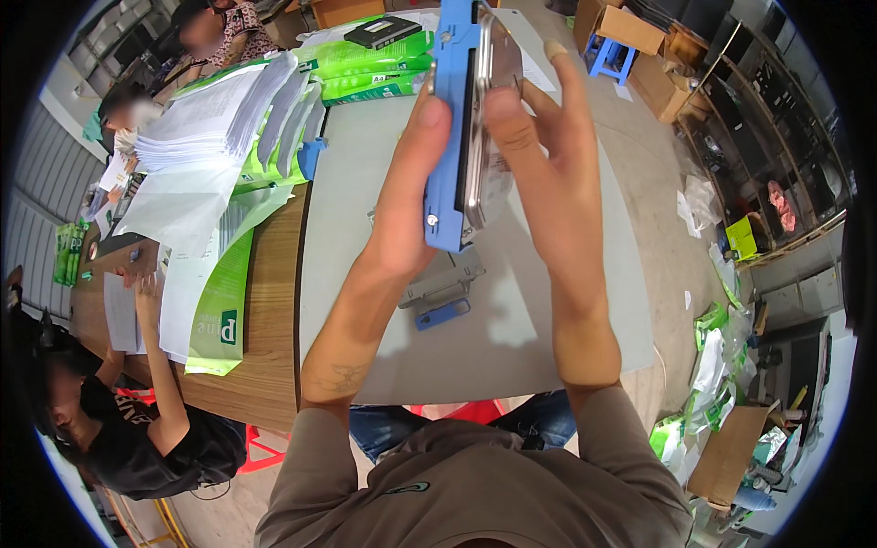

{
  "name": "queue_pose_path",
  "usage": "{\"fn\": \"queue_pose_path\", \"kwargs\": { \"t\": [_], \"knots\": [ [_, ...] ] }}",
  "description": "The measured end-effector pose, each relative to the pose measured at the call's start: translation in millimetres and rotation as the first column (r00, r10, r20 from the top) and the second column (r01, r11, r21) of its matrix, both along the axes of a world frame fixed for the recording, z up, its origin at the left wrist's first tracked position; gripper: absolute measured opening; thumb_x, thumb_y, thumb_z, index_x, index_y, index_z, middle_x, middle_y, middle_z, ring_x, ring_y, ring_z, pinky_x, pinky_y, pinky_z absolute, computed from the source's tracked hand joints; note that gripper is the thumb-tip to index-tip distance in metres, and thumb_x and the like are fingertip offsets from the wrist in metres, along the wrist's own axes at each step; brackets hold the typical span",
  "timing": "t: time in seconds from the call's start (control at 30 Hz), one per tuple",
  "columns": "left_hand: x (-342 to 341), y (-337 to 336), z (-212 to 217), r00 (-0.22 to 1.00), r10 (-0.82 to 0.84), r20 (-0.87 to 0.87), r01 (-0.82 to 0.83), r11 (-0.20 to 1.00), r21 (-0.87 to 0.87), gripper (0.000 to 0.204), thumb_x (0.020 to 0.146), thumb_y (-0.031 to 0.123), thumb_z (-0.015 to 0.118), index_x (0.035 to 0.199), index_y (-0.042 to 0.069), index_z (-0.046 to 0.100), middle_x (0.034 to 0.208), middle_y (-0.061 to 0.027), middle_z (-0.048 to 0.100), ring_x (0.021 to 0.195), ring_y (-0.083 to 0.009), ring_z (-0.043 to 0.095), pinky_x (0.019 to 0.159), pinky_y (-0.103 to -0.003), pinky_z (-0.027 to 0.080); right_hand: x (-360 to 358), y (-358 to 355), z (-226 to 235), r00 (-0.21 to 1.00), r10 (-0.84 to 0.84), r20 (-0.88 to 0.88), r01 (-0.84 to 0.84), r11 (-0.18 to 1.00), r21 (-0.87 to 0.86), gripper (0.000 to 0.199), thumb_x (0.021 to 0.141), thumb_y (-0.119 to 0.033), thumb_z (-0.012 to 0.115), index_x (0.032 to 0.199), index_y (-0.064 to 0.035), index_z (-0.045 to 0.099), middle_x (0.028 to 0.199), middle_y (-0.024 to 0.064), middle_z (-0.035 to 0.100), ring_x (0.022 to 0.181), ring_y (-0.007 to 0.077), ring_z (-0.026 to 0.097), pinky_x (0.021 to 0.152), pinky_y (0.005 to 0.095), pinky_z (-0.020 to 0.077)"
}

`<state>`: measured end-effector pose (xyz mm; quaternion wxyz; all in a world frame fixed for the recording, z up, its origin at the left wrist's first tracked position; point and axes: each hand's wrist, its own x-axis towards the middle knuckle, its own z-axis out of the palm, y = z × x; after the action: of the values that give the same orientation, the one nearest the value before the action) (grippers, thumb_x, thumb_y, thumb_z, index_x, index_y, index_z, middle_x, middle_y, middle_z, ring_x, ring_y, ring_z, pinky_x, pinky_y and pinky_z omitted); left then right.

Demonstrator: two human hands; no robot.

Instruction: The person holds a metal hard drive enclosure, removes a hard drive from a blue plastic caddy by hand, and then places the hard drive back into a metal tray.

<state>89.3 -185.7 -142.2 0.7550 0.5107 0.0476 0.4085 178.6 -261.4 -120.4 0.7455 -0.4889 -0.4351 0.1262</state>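
Held upright on edge in front of me is a long blue plastic bracket (pixel 448 137), against a flat silver metal part (pixel 479 137) that looks like a hard drive. My left hand (pixel 406 183) grips the blue side, its thumb along the bracket. On the other side, my right hand (pixel 559 173) presses its thumb on the silver part, with some fingers raised and spread. Below my hands, a grey metal bracket (pixel 448 274) lies on the grey table (pixel 347 228). Near it is a small blue plastic piece (pixel 442 314).
Stacked paper sheets (pixel 206 119) and green paper packs (pixel 375 78) stand at the far left. A black flat device (pixel 384 33) rests on the packs. At the left, a person (pixel 137 420) handles sheets at a wooden table (pixel 274 301). Metal shelving (pixel 767 146) stands at the right.
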Motion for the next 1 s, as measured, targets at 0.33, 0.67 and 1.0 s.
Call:
{"fn": "queue_pose_path", "kwargs": {
  "t": [0.33,0.67,1.0],
  "knots": [
    [-4.3,16.5,-19.4,0.858,-0.248,0.449,0.330,0.937,-0.112,0.061,0.100,0.050,0.038,0.136,0.001,0.046,0.124,-0.0148,0.059,0.108,-0.0209,0.061,0.091,-0.032,0.051,-15.8,3.6,-9.0,0.973,-0.117,0.200,0.100,0.991,0.092,0.072,0.088,-0.017,0.071,0.145,0.0029,0.031,0.140,0.0187,0.045,0.113,0.0228,0.055,0.089,0.0327,0.0500],
    [-8.7,5.5,17.9,0.999,0.009,0.039,-0.012,0.998,0.064,0.059,0.100,0.049,0.042,0.130,-0.001,0.049,0.116,-0.0135,0.063,0.099,-0.0163,0.064,0.084,-0.028,0.053,-0.8,-10.4,3.5,0.966,-0.185,0.180,0.135,0.957,0.258,0.076,0.084,-0.002,0.072,0.145,0.0019,0.029,0.147,0.0226,0.038,0.132,0.0278,0.043,0.110,0.0397,0.0343],
    [5.4,15.1,1.0,0.981,-0.075,0.179,0.125,0.950,-0.287,0.063,0.086,0.031,0.074,0.131,-0.002,0.045,0.117,-0.0110,0.062,0.104,-0.0171,0.062,0.088,-0.032,0.052,18.2,-18.0,6.4,0.961,-0.157,0.227,0.119,0.978,0.171,0.056,0.096,-0.017,0.054,0.143,0.0041,0.035,0.141,0.0200,0.048,0.132,0.0286,0.045,0.111,0.0424,0.0348]
  ]
}}
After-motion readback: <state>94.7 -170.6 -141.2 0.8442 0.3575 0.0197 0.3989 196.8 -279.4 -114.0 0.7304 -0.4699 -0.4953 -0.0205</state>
